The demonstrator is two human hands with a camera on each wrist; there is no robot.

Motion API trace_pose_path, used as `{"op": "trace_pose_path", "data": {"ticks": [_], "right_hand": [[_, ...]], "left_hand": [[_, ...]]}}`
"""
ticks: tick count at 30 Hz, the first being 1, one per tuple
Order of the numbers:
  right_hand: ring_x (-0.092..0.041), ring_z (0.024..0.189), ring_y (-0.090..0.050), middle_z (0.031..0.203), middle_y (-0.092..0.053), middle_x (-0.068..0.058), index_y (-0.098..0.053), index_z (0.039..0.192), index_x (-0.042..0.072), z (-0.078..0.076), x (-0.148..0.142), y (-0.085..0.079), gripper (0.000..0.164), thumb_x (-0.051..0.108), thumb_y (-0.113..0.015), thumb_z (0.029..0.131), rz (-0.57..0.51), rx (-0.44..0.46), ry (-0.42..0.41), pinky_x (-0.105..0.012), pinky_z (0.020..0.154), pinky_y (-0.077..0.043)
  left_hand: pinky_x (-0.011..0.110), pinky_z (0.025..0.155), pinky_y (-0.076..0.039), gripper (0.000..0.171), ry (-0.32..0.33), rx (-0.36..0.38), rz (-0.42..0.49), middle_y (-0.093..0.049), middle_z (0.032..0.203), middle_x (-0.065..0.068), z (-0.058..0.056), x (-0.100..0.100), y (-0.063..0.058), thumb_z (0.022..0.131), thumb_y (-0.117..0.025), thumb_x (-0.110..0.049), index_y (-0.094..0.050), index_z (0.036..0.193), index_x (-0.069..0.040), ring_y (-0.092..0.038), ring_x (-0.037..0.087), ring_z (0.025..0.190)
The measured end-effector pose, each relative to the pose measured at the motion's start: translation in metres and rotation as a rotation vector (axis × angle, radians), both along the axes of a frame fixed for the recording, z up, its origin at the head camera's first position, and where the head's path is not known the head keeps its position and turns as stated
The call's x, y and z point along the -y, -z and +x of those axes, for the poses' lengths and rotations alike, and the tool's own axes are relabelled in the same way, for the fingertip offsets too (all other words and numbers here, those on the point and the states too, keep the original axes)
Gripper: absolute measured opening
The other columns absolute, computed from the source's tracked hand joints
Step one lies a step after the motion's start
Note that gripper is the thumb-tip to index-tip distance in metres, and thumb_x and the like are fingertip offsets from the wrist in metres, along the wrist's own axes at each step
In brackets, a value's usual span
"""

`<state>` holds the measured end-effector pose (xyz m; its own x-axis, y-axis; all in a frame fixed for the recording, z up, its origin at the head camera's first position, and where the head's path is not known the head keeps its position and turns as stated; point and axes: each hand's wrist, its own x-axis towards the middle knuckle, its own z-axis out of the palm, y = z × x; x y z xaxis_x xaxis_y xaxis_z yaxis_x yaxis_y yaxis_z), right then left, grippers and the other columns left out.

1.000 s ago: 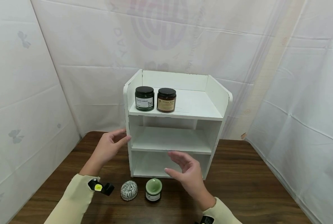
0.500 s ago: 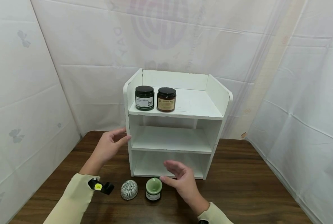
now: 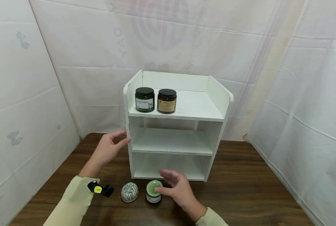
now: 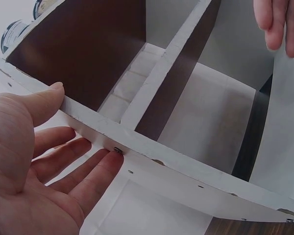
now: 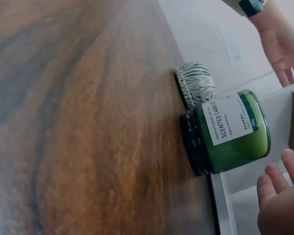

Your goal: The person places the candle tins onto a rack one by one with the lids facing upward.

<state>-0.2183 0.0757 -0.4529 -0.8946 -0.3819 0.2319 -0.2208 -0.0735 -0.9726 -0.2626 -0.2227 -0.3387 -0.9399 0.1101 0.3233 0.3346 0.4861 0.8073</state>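
Had a dark wooden table (image 3: 235, 188) under left hand (image 3: 107, 147) and right hand (image 3: 177, 190), and a white three-tier shelf (image 3: 172, 141) beside the left, beyond the right. Touched the shelf's side with relaxed left fingers; gripped nothing with loosely extended right fingers. Saw, higher than both hands, a dark green jar (image 3: 144, 100) and an amber jar (image 3: 167, 102); at right fingertips, contact unclear, an upside-down candle jar (image 5: 237, 132); between wrists, a small leaf-patterned container (image 3: 129, 192).

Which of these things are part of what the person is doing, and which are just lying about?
Probably in the job:
green candle jar, right hand close by
white shelf, left hand touching its side

Seemingly just lying about, untouched:
patterned tin on the table
black-lidded green jar and amber jar up top
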Motion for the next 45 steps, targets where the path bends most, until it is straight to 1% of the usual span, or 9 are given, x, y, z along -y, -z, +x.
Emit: {"op": "trace_pose_path", "data": {"ticks": [7, 12, 23, 27, 32, 34, 39, 43, 45], "right_hand": [[-0.045, 0.139, -0.049, 0.145, -0.055, -0.028, -0.059, 0.137, -0.004, 0.001, 0.001, 0.005, 0.064, 0.013, -0.087, 0.083, 0.017, 0.036, -0.011, -0.039, 0.113, -0.046], [-0.044, 0.14, -0.048, 0.147, -0.054, -0.027, -0.058, 0.138, -0.004, 0.003, 0.004, 0.006, 0.065, 0.012, -0.087, 0.082, 0.021, 0.06, -0.02, -0.036, 0.113, -0.045], [-0.041, 0.138, -0.051, 0.145, -0.056, -0.027, -0.057, 0.137, -0.006, 0.006, 0.009, 0.007, 0.067, 0.009, -0.089, 0.08, 0.041, 0.044, -0.036, -0.029, 0.112, -0.045], [-0.035, 0.135, -0.055, 0.142, -0.059, -0.025, -0.057, 0.136, -0.006, 0.006, 0.01, 0.009, 0.068, 0.008, -0.09, 0.078, 0.067, 0.045, -0.04, -0.028, 0.111, -0.046], [-0.022, 0.123, -0.062, 0.134, -0.065, -0.016, -0.058, 0.135, -0.004, 0.005, 0.013, 0.014, 0.07, 0.005, -0.091, 0.074, 0.107, 0.063, -0.038, -0.024, 0.104, -0.049], [-0.019, 0.118, -0.064, 0.13, -0.067, -0.013, -0.058, 0.135, -0.003, 0.004, 0.014, 0.016, 0.071, 0.003, -0.091, 0.073, 0.113, 0.072, -0.04, -0.022, 0.101, -0.05], [-0.018, 0.114, -0.065, 0.129, -0.068, -0.012, -0.056, 0.137, -0.005, 0.004, 0.016, 0.017, 0.074, -0.002, -0.09, 0.071, 0.128, 0.073, -0.048, -0.023, 0.098, -0.052], [-0.018, 0.113, -0.065, 0.127, -0.069, -0.012, -0.058, 0.135, -0.004, 0.004, 0.017, 0.015, 0.072, -0.005, -0.09, 0.069, 0.146, 0.068, -0.022, -0.026, 0.098, -0.053], [-0.019, 0.112, -0.065, 0.126, -0.07, -0.013, -0.059, 0.133, -0.004, 0.003, 0.018, 0.014, 0.071, -0.006, -0.09, 0.068, 0.151, 0.066, -0.01, -0.024, 0.096, -0.053]], "left_hand": [[0.053, 0.101, -0.053, 0.062, -0.002, 0.003, -0.001, -0.062, 0.143, 0.017, 0.0, 0.0, 0.0, 0.101, -0.065, -0.043, -0.053, 0.149, -0.005, -0.062, 0.035, 0.127], [0.054, 0.101, -0.053, 0.063, -0.004, 0.004, -0.003, -0.063, 0.141, 0.018, 0.0, 0.001, 0.0, 0.101, -0.065, -0.043, -0.053, 0.148, -0.004, -0.064, 0.035, 0.125], [0.052, 0.1, -0.054, 0.061, -0.003, -0.002, -0.01, -0.064, 0.14, 0.017, -0.001, 0.0, 0.001, 0.101, -0.065, -0.042, -0.054, 0.148, -0.005, -0.066, 0.033, 0.121], [0.051, 0.1, -0.054, 0.062, -0.007, -0.001, -0.009, -0.064, 0.14, 0.017, 0.0, 0.0, 0.0, 0.101, -0.065, -0.042, -0.053, 0.148, -0.005, -0.068, 0.032, 0.118], [0.052, 0.101, -0.053, 0.063, -0.009, 0.004, -0.008, -0.063, 0.142, 0.017, 0.0, 0.0, 0.0, 0.101, -0.065, -0.043, -0.053, 0.149, -0.005, -0.067, 0.033, 0.12], [0.053, 0.101, -0.053, 0.063, -0.011, 0.004, -0.01, -0.062, 0.142, 0.017, 0.0, 0.0, 0.0, 0.101, -0.065, -0.044, -0.053, 0.149, -0.005, -0.066, 0.034, 0.121], [0.053, 0.1, -0.054, 0.062, -0.011, 0.003, -0.013, -0.063, 0.142, 0.017, 0.0, 0.0, 0.001, 0.101, -0.064, -0.043, -0.053, 0.149, -0.006, -0.065, 0.035, 0.122], [0.051, 0.099, -0.055, 0.061, -0.008, 0.007, -0.006, -0.063, 0.141, 0.017, 0.0, 0.0, 0.001, 0.101, -0.065, -0.043, -0.054, 0.148, -0.006, -0.066, 0.033, 0.121], [0.05, 0.098, -0.055, 0.062, -0.008, 0.009, -0.003, -0.064, 0.14, 0.017, 0.0, 0.0, 0.001, 0.101, -0.065, -0.044, -0.054, 0.149, -0.007, -0.067, 0.033, 0.119]]}}
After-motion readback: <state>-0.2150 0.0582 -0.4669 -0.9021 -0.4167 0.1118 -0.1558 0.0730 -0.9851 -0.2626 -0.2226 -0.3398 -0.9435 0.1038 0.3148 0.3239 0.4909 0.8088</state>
